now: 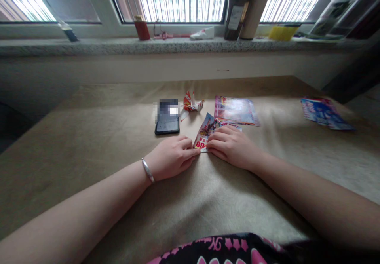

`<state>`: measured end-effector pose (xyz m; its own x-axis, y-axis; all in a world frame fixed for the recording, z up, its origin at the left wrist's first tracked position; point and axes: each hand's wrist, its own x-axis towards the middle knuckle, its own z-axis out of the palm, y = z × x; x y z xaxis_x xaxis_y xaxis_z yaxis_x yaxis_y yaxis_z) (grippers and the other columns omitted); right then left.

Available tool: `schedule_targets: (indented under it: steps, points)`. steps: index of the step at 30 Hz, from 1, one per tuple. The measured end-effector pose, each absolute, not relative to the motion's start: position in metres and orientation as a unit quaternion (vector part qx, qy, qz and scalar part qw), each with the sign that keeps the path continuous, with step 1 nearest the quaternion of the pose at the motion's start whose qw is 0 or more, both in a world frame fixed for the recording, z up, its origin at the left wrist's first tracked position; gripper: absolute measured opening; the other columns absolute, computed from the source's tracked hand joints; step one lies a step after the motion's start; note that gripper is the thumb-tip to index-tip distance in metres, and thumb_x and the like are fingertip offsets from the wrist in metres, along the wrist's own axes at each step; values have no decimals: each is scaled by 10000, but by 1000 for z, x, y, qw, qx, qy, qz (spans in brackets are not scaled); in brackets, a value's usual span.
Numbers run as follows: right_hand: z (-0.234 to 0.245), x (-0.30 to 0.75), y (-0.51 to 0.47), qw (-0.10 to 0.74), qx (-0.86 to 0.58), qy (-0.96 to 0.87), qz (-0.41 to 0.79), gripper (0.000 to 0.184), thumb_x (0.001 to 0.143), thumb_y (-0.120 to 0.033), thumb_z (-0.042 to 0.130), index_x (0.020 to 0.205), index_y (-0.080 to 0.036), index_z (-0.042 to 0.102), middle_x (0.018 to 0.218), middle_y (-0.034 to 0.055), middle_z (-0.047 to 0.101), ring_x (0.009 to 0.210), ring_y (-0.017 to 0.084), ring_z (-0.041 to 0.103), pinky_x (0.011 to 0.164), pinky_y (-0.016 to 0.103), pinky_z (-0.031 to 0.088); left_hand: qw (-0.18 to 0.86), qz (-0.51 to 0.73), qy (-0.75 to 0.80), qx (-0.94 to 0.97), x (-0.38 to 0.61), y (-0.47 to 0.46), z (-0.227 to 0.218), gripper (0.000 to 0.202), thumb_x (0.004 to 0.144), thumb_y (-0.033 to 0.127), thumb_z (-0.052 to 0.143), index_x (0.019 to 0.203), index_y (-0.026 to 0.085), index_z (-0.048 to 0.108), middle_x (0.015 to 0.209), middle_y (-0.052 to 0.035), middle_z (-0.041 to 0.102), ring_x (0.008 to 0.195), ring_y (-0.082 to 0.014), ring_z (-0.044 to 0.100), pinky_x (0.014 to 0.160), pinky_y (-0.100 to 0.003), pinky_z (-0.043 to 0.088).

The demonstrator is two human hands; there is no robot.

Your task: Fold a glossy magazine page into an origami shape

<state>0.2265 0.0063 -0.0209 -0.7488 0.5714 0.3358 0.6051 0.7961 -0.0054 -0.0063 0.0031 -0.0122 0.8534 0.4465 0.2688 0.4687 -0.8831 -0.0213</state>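
A folded piece of printed paper (205, 131) lies on the beige table cover (89, 145) in front of me. My left hand (172, 157), with a silver bracelet on its wrist, has its fingers curled and pinches the paper's near corner. My right hand (231, 145) lies over the paper's right side, fingers bent and pressed down on it. The fingertips of both hands meet at the paper's lower edge. A finished folded paper figure (191, 105) sits just behind.
A black phone (168, 117) lies left of the paper. A stack of printed leaflets (236, 111) is behind my right hand, another leaflet (325, 113) far right. The stone windowsill (118, 46) holds a red cup (141, 28), a brush, a dark bottle and a yellow box.
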Motion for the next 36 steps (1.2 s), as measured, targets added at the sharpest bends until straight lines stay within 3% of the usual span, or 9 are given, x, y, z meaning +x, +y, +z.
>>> schedule_targets:
  steps: [5,8,11,16,23,31,36]
  points:
    - [-22,225,8,176,-290,-940,21,201,909,-266,469,916,-174,648,962,74,657,895,187,547,805,327,449,26,-145,-233,-961,-7,4,-14,255,903,219,443,1037,205,659,896,-64,621,744,-158,542,658,-284,481]
    - [-22,226,9,179,-290,-939,38,187,903,-262,479,918,-179,646,965,71,655,894,186,546,803,325,456,-4,-152,-236,-960,-7,6,-14,234,891,194,453,1029,187,641,1036,-69,630,867,-169,575,777,-318,497]
    - [-22,227,10,175,-291,-940,43,179,900,-257,482,924,-182,643,968,69,654,902,189,546,817,332,455,-35,-147,-249,-957,-7,8,-13,201,889,190,454,992,169,626,1013,-61,646,924,-171,581,851,-338,487]
    - [-23,228,10,171,-291,-940,47,167,891,-258,500,946,-187,641,994,67,654,921,190,547,831,339,451,-56,-162,-260,-950,-10,12,-13,168,884,185,460,882,168,627,951,-50,661,896,-163,591,838,-327,488]
    - [-24,227,8,175,-292,-940,22,226,908,-264,467,1059,-196,621,1051,49,657,952,196,545,846,342,428,-70,-171,-237,-954,-11,15,-17,132,864,152,494,889,176,621,926,-27,666,857,-146,594,800,-292,488]
    - [-19,225,0,178,-266,-947,-35,183,905,-269,469,923,-207,640,867,23,668,809,176,557,781,313,399,-66,-166,-212,-961,-11,13,-13,201,873,157,467,934,186,656,955,-44,675,879,-156,594,810,-303,490]
    - [-19,224,2,187,-290,-938,-21,182,899,-276,476,892,-205,644,827,24,661,814,177,557,864,338,370,-40,-164,-193,-967,-11,9,-10,209,860,176,460,875,177,668,919,-52,678,836,-157,599,773,-302,499]
